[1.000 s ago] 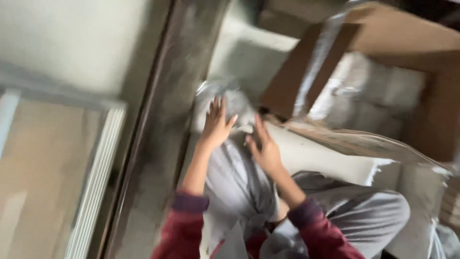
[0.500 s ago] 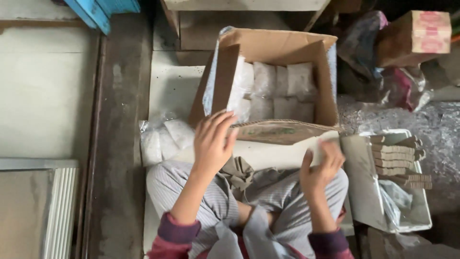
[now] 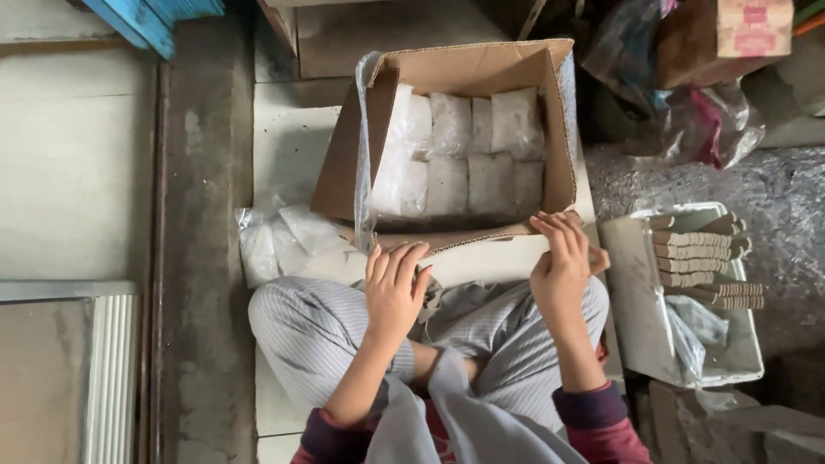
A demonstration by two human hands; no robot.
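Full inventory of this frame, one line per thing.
cardboard box: one, brown, open, centre, in front of the knees
white packets: about eight, in two rows inside the box
loose plastic packets: a few, clear-white, on the floor left of the box
white tray: one, right of the knees
cardboard pieces: a stack, tan, in the tray
blue object: one, top left
left hand: open, at the box's near flap
right hand: fingers on the near flap's edge

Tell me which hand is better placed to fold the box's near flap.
Probably the right hand: its fingers already touch the near flap of the cardboard box. The left hand hovers open just short of it.
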